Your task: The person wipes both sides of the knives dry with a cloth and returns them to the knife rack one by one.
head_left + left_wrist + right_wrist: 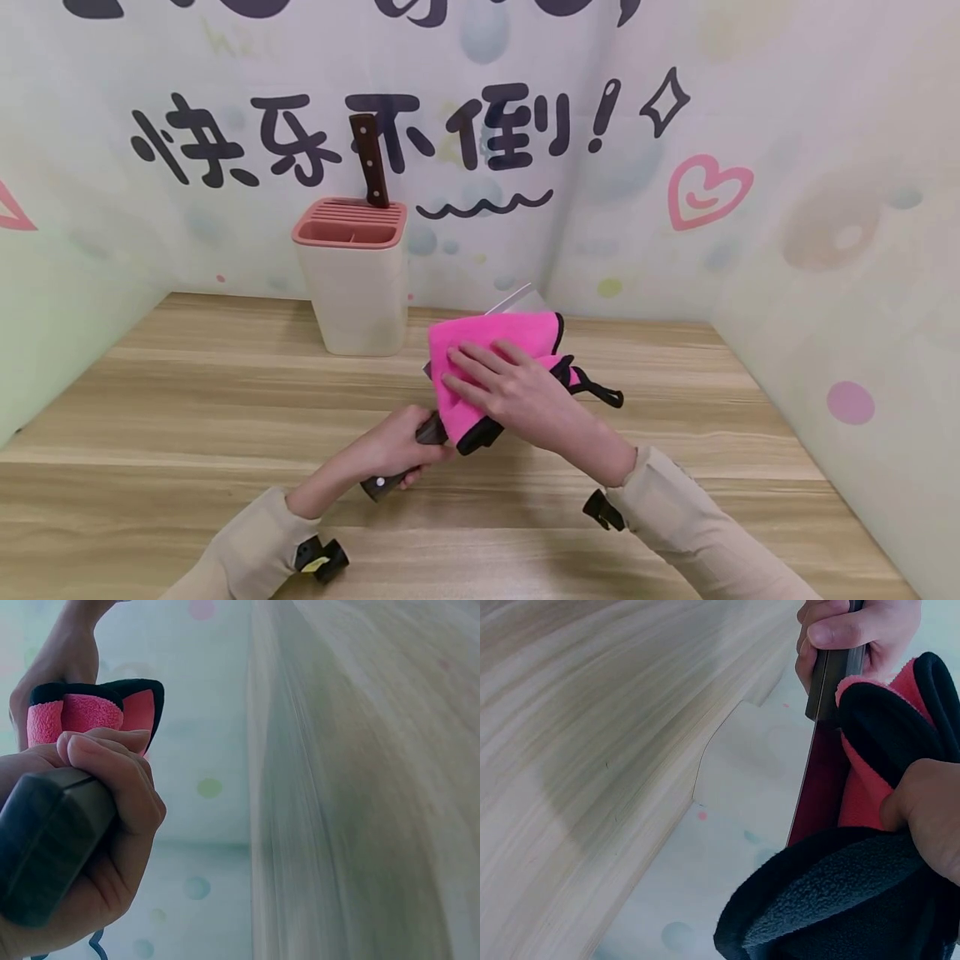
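My left hand point(405, 446) grips the dark riveted handle point(431, 431) of a broad-bladed cleaver. The handle's butt point(52, 847) faces the left wrist camera. Most of the blade point(525, 298) is covered by a bright pink cloth point(495, 333) with black edging; a corner of metal shows past its far side. The right hand point(521, 400) lies over the cloth, fingers spread across its pink face. In the right wrist view, its thumb point(930, 814) presses into the folds, and the cloth hangs around the blade. A black loop point(600, 392) dangles off the cloth.
A cream knife block point(352, 300) with a pink slotted top stands at the back, left of the cleaver. One brown-handled knife point(369, 162) sits upright in it. The wood-grain table point(187, 400) meets a printed backdrop point(487, 242) behind and at both sides.
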A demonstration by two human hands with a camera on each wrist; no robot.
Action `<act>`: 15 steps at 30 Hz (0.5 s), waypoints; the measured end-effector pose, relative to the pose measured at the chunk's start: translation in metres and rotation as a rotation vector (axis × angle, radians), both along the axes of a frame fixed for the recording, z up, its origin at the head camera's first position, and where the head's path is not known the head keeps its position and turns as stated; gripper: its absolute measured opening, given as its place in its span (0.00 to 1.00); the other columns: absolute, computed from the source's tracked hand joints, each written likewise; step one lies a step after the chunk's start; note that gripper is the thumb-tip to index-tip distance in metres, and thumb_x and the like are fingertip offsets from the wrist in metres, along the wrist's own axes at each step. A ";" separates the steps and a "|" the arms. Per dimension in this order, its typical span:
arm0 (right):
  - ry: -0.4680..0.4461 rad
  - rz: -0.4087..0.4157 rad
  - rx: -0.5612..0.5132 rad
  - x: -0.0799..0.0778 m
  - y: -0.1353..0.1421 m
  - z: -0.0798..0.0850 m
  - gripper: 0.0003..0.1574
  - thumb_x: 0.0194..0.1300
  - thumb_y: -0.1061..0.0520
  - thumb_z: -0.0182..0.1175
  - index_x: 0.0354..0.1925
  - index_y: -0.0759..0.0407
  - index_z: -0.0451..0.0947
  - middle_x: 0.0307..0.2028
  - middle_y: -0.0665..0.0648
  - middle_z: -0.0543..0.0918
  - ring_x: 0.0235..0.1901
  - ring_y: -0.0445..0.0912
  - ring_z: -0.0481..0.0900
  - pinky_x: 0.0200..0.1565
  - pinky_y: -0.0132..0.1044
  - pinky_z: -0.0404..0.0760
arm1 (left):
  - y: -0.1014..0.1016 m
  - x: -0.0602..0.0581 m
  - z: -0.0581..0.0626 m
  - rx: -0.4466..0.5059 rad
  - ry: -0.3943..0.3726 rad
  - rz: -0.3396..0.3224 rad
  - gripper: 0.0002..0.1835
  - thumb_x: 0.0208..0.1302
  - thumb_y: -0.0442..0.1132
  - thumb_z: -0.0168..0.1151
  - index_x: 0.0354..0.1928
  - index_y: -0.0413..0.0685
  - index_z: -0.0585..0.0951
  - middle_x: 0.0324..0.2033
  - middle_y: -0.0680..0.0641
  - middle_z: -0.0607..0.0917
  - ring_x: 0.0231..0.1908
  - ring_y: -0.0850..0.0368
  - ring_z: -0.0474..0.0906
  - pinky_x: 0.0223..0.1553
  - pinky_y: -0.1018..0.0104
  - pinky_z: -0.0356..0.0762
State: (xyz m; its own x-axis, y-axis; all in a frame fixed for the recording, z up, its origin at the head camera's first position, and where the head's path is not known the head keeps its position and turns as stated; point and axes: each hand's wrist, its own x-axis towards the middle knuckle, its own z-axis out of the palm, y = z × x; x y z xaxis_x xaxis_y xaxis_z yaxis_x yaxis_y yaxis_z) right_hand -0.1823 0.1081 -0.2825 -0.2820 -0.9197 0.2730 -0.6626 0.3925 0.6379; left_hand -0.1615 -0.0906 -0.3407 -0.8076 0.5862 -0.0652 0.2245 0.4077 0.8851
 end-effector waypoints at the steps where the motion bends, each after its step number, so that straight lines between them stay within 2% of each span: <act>1: 0.002 0.005 0.004 0.000 0.000 0.000 0.29 0.54 0.61 0.61 0.56 0.50 0.71 0.57 0.55 0.71 0.58 0.48 0.66 0.56 0.43 0.67 | 0.000 0.000 0.000 0.002 -0.002 0.001 0.07 0.56 0.33 0.55 0.26 0.39 0.68 0.08 0.52 0.69 0.06 0.64 0.65 0.09 0.65 0.71; 12: 0.004 0.039 0.041 -0.001 -0.005 0.005 0.28 0.57 0.60 0.57 0.57 0.49 0.69 0.58 0.53 0.70 0.58 0.47 0.66 0.56 0.43 0.66 | 0.003 -0.002 0.001 0.014 -0.014 0.039 0.07 0.53 0.31 0.55 0.24 0.38 0.68 0.06 0.52 0.68 0.05 0.64 0.64 0.07 0.66 0.69; 15: 0.010 0.049 0.056 -0.001 -0.006 0.007 0.28 0.58 0.59 0.57 0.58 0.49 0.69 0.57 0.52 0.70 0.58 0.46 0.66 0.56 0.42 0.66 | 0.004 -0.002 0.002 0.020 -0.017 0.030 0.06 0.54 0.29 0.55 0.24 0.38 0.68 0.06 0.52 0.68 0.05 0.64 0.64 0.08 0.66 0.69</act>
State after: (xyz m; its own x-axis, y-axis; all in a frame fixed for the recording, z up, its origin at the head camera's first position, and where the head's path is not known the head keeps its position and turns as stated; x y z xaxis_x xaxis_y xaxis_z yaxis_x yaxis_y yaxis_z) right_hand -0.1835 0.1023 -0.2758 -0.2343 -0.9462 0.2231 -0.6735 0.3234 0.6647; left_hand -0.1639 -0.0864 -0.3388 -0.8234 0.5634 -0.0677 0.1975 0.3964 0.8966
